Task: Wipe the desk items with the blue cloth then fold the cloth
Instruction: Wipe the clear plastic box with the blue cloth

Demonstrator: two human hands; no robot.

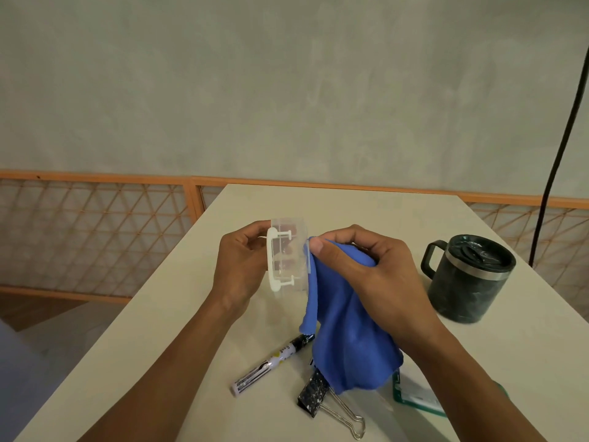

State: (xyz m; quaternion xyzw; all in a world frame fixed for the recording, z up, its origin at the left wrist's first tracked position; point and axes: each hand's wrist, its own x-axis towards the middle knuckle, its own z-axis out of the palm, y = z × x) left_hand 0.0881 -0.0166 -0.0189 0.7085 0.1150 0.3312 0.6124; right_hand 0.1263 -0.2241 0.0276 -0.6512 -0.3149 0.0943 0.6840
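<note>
Head view. The left hand (239,266) is raised above the bench (350,205), well to the left of the mug (465,282). Its fingers are curled round a clear plastic box (288,256) with a white latch, and the fingertips show through the plastic. The right hand (376,269), between the box and the mug, has its fingers curled over the bunched top of the blue cloth (347,339). Its thumb and forefinger pinch a fold of the cloth against the box's right edge. The rest of the cloth hangs down, left of the mug and nearer the viewer, with its lower end over the items lying there.

Left of the mug and nearer the viewer lie a marker (271,365), a speckled black binder clip (314,397) with wire handles, and a green-edged card (414,400) partly under the right forearm. The marker's barrel carries black print, too blurred to read. The mug is dark, stands upright with its lid on and its handle to the left, and shows an emblem on the lid that cannot be made out. The card's printing is likewise illegible.
</note>
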